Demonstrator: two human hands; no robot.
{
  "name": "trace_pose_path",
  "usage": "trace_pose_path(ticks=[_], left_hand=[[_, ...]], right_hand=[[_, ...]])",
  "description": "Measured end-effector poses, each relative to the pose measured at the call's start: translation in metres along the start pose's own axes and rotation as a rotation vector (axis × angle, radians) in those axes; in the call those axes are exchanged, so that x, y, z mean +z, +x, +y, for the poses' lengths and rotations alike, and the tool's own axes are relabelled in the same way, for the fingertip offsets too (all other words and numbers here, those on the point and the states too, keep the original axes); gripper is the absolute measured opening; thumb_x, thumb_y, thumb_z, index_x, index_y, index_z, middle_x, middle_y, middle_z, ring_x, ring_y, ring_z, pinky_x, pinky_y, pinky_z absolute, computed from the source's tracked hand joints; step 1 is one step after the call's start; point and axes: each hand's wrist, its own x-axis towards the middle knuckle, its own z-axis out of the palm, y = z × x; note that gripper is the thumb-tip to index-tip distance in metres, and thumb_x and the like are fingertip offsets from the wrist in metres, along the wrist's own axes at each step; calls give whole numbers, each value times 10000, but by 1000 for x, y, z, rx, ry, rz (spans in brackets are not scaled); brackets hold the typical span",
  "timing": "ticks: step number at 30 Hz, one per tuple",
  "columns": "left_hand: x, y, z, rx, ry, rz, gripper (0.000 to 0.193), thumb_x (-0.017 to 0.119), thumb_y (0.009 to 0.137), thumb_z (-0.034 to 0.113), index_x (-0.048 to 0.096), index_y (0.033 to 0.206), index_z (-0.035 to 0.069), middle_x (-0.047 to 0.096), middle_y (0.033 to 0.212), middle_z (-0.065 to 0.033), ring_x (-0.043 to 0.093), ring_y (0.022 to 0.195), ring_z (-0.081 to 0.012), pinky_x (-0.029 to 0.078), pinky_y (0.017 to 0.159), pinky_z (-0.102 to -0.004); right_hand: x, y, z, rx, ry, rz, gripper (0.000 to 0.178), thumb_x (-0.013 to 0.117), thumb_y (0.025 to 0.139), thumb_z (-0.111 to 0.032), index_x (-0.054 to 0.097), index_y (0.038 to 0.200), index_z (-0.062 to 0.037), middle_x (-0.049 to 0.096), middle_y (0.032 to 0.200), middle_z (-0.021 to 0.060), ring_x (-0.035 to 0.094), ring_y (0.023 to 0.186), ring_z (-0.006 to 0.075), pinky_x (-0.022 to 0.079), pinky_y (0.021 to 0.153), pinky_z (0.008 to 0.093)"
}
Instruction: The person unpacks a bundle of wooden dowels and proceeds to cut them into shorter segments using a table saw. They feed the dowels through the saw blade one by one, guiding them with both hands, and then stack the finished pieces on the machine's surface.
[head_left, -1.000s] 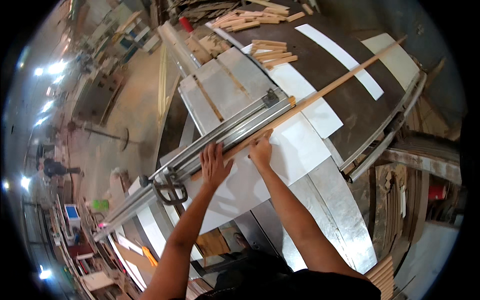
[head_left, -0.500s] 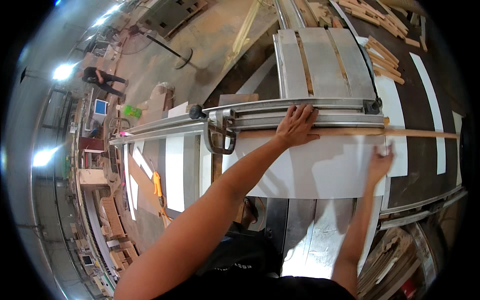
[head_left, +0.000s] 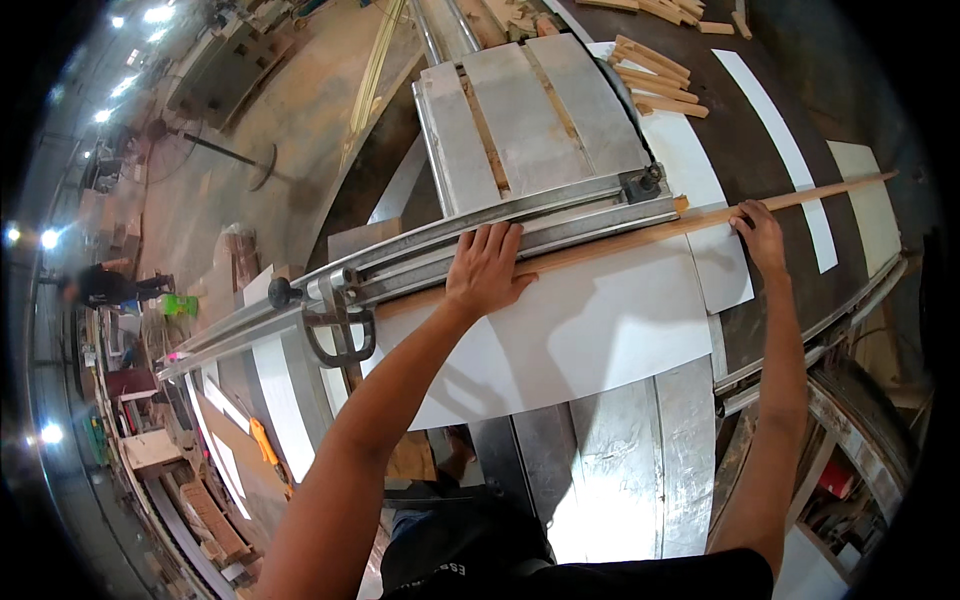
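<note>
A long wooden strip [head_left: 620, 242] lies along the near side of a metal fence [head_left: 580, 232] and sticks out past its right end. My left hand [head_left: 484, 270] bends its fingers over the fence, with the thumb against the strip's near side. Farther right, beyond the fence's end, my right hand [head_left: 762, 238] pinches the strip from the near side. Beneath and in front of the strip lies a white sheet [head_left: 560, 330]. A metal bracket with a loop handle [head_left: 340, 335] sits on the fence left of my left hand.
Wooden pieces [head_left: 660, 80] lie at the back right on a dark surface with white strips [head_left: 775, 150]. Slotted metal table sections [head_left: 545, 110] stand behind the fence. An orange air gun [head_left: 263, 440] is at left. Another person [head_left: 110, 287] is at far left.
My right hand has moved up and taken hold of the wooden strip; before, it was over the sheet's right edge. My left hand stays on the fence. The view has turned.
</note>
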Motion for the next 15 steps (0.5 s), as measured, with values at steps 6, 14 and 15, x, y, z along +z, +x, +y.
trace_pose_path(ticks=[6,14,15], left_hand=[[0,-2,-3,-2,69,-103,752,756,824,485,514,1369,27,544,1316,-135,509,1225,-312,375,1045,-446],[-2,-3,0,-30,-62,-60,749,799,782,439,530,1349,28,561,1241,-103,528,1155,-266,382,1010,-415],[-1,-4,0,-26,-59,-50,752,804,778,432,530,1349,27,560,1241,-102,529,1152,-266,382,1009,-413]], right_hand=[[11,-5,11,-100,-103,-37,406,735,912,-156,657,1287,-21,648,1285,185,649,1140,361,536,974,418],[13,7,39,-111,-102,-77,390,750,900,-113,664,1258,14,659,1257,189,642,1147,352,507,1006,421],[13,7,42,-107,-108,-60,387,750,901,-114,665,1257,13,660,1263,191,641,1152,352,504,1011,421]])
